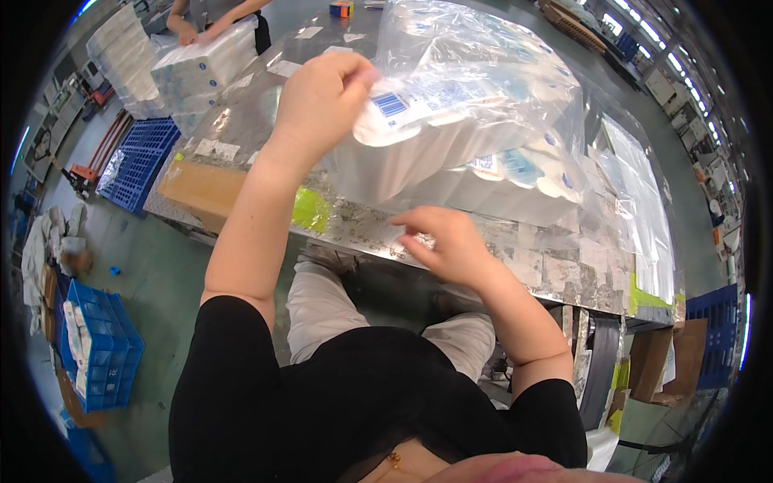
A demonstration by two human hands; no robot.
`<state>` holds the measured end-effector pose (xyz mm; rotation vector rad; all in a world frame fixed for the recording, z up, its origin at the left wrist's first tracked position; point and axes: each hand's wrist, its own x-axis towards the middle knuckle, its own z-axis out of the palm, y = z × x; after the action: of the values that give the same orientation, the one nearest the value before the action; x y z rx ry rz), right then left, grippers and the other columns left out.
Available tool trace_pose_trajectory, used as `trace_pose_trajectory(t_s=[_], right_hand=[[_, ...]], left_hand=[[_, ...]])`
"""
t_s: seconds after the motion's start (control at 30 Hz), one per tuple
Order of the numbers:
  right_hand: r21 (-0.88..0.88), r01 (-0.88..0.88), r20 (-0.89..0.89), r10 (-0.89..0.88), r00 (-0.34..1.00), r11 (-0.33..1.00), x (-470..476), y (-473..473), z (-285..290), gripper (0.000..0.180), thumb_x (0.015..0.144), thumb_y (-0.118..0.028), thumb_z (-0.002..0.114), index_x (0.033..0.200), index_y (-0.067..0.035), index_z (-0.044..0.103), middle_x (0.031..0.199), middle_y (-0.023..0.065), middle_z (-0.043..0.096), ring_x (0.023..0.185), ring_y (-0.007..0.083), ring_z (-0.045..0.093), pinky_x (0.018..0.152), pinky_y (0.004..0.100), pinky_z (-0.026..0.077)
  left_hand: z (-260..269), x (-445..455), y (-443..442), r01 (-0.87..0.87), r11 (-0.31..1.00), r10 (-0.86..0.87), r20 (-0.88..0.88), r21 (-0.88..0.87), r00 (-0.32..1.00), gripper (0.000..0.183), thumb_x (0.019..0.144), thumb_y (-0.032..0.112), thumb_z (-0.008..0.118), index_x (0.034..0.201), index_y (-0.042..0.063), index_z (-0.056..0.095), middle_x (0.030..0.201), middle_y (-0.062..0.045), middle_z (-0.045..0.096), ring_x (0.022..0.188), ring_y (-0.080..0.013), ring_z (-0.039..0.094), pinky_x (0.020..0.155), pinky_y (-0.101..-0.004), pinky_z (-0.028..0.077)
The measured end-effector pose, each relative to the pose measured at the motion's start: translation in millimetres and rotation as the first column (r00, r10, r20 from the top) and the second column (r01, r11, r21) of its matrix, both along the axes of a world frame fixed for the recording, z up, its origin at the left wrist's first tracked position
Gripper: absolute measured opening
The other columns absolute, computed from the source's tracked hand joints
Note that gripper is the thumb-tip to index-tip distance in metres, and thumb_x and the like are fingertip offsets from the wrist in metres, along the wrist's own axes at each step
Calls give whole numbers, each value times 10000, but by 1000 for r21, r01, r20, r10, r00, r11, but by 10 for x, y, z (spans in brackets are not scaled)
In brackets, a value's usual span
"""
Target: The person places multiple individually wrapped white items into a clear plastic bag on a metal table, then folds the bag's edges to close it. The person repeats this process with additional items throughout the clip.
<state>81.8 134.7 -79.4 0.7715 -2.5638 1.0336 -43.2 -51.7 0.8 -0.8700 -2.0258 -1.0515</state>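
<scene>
Packs of white paper tissue rolls (513,193) lie on the worktable inside a large clear plastic bag (483,54). My left hand (326,96) is raised at the left side of the bag, its thumb and forefinger closed together at the edge of the film beside a printed tissue pack (416,105). Whether film is pinched between the fingers is hard to see. My right hand (444,241) hovers near the table's front edge, in front of the packs, fingers curled and apart, with nothing in it.
A flat stack of clear bags (646,223) lies at the table's right. A brown cardboard box (202,187) is at the front left edge. Beyond it, a co-worker's hands (196,37) rest on stacked packs (199,75) near a blue pallet (139,160). A blue crate (112,350) stands on the floor.
</scene>
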Motion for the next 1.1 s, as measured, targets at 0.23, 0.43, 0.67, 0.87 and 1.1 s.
trace_pose_trajectory(t_s=[0.23,0.43,0.67,0.87,1.1], right_hand=[[224,185,-350,-98,931,957,-736,-167,210,348,780,-163,626,1126,-140,588,1124,110,580,1059,308,537,873,378,447],[234,329,-47,-327,944,915,-1357,192,318,539,812,-260,619,1312,-128,468,1313,149,479,1228,355,428,1002,412,380],[324,136,-73,-118,990,936,-1431,655,-277,442,836,-298,610,1214,-74,564,1389,160,414,1247,343,419,1024,403,371],[219,694,1,-712,702,686,-1117,1525,-170,371,856,-328,505,1131,-113,632,1196,162,583,1142,321,527,945,400,413],[373,922,-178,-967,180,103,-765,2467,-333,382,853,-306,444,1122,-93,613,1180,180,584,1104,361,540,946,451,408]], left_hand=[[107,501,115,210,954,-226,49,214,973,131,884,142,563,860,25,617,662,-117,572,565,-237,525,543,-297,428],[-72,535,198,285,950,-299,113,125,947,111,876,133,552,871,33,599,720,-140,594,625,-300,571,566,-347,442],[-609,429,333,199,954,-146,231,-226,962,118,847,146,566,849,37,613,778,-122,606,733,-303,592,624,-390,454],[-736,-24,812,107,916,-121,-11,-386,993,76,788,138,582,762,70,604,836,-92,547,869,-273,541,710,-382,467],[-843,-792,1102,63,922,67,320,-381,945,205,814,218,515,825,44,625,884,-165,638,855,-339,602,746,-431,479]])
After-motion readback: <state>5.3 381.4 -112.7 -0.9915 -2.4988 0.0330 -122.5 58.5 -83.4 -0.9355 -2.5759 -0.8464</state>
